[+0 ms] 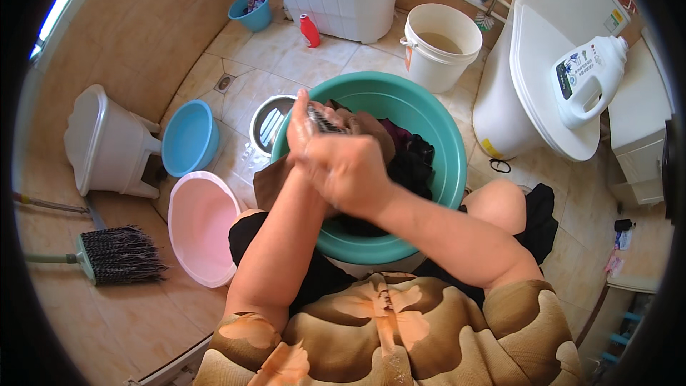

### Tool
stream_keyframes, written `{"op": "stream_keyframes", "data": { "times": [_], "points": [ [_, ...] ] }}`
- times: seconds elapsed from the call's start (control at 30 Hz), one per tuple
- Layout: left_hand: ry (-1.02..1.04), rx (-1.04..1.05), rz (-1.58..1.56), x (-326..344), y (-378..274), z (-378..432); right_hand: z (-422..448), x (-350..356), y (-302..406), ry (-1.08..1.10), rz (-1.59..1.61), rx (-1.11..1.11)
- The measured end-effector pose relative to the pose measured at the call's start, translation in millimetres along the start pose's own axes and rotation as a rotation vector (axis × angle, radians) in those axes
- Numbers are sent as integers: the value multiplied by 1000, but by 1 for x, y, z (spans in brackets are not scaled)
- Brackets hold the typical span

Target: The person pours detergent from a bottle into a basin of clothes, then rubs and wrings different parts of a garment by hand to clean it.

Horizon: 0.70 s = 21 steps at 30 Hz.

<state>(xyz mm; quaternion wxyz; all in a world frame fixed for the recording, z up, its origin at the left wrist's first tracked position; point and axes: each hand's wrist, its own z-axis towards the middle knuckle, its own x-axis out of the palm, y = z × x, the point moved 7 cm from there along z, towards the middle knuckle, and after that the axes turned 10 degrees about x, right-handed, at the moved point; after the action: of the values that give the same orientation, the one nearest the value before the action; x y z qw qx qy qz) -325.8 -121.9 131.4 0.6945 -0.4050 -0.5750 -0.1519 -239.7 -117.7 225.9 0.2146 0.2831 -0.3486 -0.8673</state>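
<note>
A green plastic basin [450,134] stands between my knees with wet dark clothes [410,166] bunched in it. Above its near left part, my left hand [301,127] grips a brown cloth [274,183], one end of which hangs over the basin's left rim. A dark striped piece [326,120] shows between the fingers; what it is cannot be made out. My right hand [351,169] is a blurred fist pressed against the left hand and wrist, closed around the bunched cloth. Its fingertips are hidden from above.
Left of the basin are a metal bowl [260,124], a blue basin [187,139], a pink basin [201,230], a white stool [107,142] and a broom [120,254]. Beyond stand a white bucket [415,67] and red bottle [309,31]. A detergent jug [581,78] rests on the toilet [528,64].
</note>
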Motion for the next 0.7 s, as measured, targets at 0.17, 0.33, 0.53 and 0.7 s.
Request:
{"op": "stream_keyframes", "data": {
  "times": [0.17, 0.33, 0.53, 0.7],
  "points": [
    [-483, 45, 481, 5, 32, -16, 29, -28, -78, -22, -68, 512],
    [-255, -21, 60, -7, 4, 0, 1, 1, -23, -18, 43, 31],
    [-402, -41, 260, 27, 8, -8, 40, -49, -154, 18, 371, 739],
    [-379, -66, 188, 20, -31, -3, 13, -20, -103, 457, 231, 738]
  ]
}}
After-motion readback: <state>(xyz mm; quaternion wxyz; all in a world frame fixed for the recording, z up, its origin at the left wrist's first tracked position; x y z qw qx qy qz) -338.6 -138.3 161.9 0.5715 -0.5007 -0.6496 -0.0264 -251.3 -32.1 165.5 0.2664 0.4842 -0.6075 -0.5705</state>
